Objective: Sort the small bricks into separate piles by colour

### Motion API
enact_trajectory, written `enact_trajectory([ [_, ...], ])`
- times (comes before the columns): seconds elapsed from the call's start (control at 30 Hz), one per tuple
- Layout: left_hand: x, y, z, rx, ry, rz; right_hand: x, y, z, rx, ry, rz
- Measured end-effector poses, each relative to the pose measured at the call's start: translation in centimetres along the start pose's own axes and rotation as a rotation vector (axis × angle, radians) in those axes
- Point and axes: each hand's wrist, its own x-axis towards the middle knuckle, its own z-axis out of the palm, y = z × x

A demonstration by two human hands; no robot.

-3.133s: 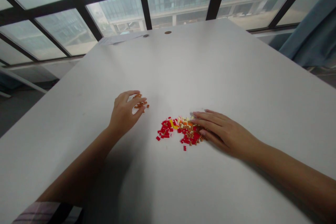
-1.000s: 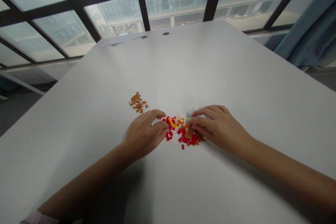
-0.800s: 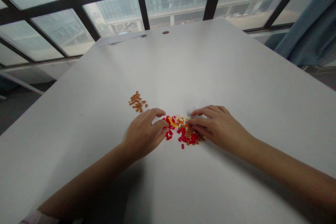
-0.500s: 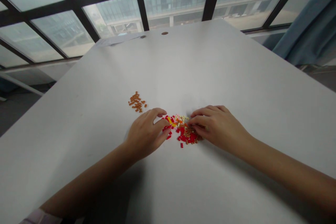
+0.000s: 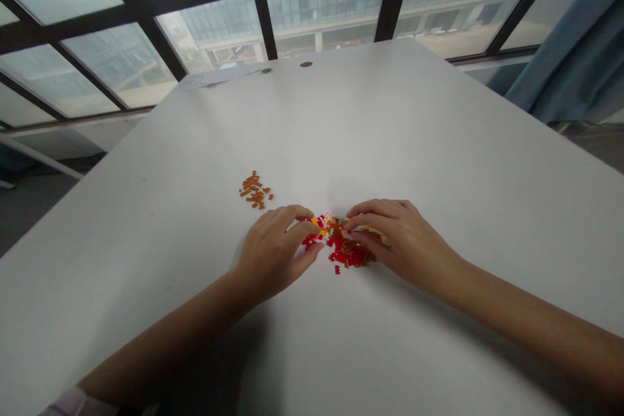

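A mixed pile of small toy bricks [image 5: 348, 250], mostly red and brown with some pale, orange and yellow ones, lies on the white table between my hands. My left hand [image 5: 277, 244] curves around the pile's left edge, thumb and fingers apart, close to red bricks and a yellow piece [image 5: 322, 232]. On the right side, my right hand [image 5: 397, 231] reaches into the pile. Its thumb and fingertips come together low among the bricks; whatever is between them is too small to make out. Pale bricks show in the gap behind the thumb. Part of the pile is hidden under this hand.
A separate heap of brown bricks [image 5: 254, 190] lies beyond my left hand. The white table [image 5: 361, 123] stretches away to windows with dark frames [image 5: 258, 6]. Paper [image 5: 214, 78] lies at the far left edge. A blue curtain [image 5: 575, 58] hangs at the right.
My right hand's fingers have shifted slightly left over the pile, and pale bricks now show behind its thumb. My left hand has moved slightly right, its thumb farther from the fingers.
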Motion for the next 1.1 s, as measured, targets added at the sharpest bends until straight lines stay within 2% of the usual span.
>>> enact_trajectory([
  [0.27,0.3,0.9,-0.1,-0.201,-0.018,-0.011,-0.3,-2.1,-0.2,0.106,0.028,-0.061],
  [0.5,0.4,0.8,-0.1,-0.199,-0.028,-0.003,-0.3,-2.2,-0.2,0.084,0.063,-0.070],
  [0.63,0.7,-2.1,-0.7,-0.042,0.072,-0.072,-0.5,-0.8,-0.1,-0.025,0.092,-0.055],
  [0.83,-0.2,-7.8,-1.2,0.194,0.051,-0.277,-0.7,0.6,0.6,-0.031,0.026,-0.088],
  [0.97,-0.7,-8.7,-0.8,0.224,0.021,-0.311,-0.6,0.6,1.0,-0.049,-0.023,-0.076],
  [1.1,-0.9,-8.8,-0.7,0.287,0.038,-0.341,-0.7,0.7,0.9,-0.072,-0.012,-0.058],
])
